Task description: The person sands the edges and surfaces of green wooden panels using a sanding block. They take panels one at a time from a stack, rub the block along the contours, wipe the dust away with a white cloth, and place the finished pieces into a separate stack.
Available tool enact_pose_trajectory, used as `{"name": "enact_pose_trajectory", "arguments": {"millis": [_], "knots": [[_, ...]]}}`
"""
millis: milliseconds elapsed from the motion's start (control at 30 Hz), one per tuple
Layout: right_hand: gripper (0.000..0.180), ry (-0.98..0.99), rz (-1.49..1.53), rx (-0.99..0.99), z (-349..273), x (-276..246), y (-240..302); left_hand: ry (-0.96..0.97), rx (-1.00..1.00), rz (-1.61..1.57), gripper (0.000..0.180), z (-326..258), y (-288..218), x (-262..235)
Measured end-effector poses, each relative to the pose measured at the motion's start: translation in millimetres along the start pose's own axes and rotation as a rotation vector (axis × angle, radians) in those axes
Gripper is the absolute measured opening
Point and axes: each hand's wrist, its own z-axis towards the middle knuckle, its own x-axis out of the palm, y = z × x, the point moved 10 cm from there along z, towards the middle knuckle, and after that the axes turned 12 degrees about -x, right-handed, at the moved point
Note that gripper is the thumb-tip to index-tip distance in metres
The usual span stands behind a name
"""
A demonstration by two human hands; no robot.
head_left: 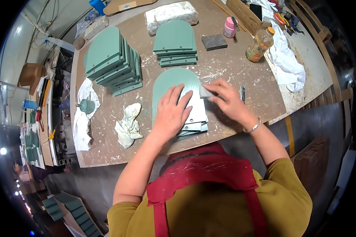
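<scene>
A stack of green panels (174, 76), each rounded at the far end, lies near the table's front edge, with the right side of the top one shining white in the light. My left hand (171, 112) rests flat on the top panel, fingers spread. At the panel's right edge, my right hand (230, 103) pinches a small grey folded piece (205, 93), possibly sandpaper, against or just beside that edge. To the left of my left hand lies a crumpled pale cloth (129, 124).
Farther off stand a tall green stack (106, 53) and a lower one (174, 37). Beyond my right hand are a dark block (214, 42), a pink bottle (230, 27) and an orange-capped drink bottle (259, 46). A green roll (87, 106) sits on white cloth at left.
</scene>
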Motion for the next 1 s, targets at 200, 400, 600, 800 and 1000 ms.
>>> {"name": "enact_pose_trajectory", "arguments": {"millis": [200,400,600,800,1000], "knots": [[0.045,0.105,-0.021,-0.029,-48.2,6.8,56.8,0.004,-0.004,0.021,0.047,-2.4,0.3,0.7],[0.035,-0.022,0.473,0.326,-55.5,-9.8,42.5,-0.035,0.031,-0.046,0.045,0.5,-5.6,-10.1],[0.043,-0.316,1.207,0.573,-42.6,32.8,38.2,-0.193,-0.083,-0.478,0.026,-41.3,57.4,-72.5],[0.043,-0.071,1.362,0.619,26.2,147.2,92.8,-0.296,-0.607,-0.658,0.016,-154.4,244.4,-134.5],[0.038,0.163,1.34,0.742,103.2,283.8,132.7,-0.547,-0.843,-0.445,0.016,-234.0,417.1,-225.0]]}}
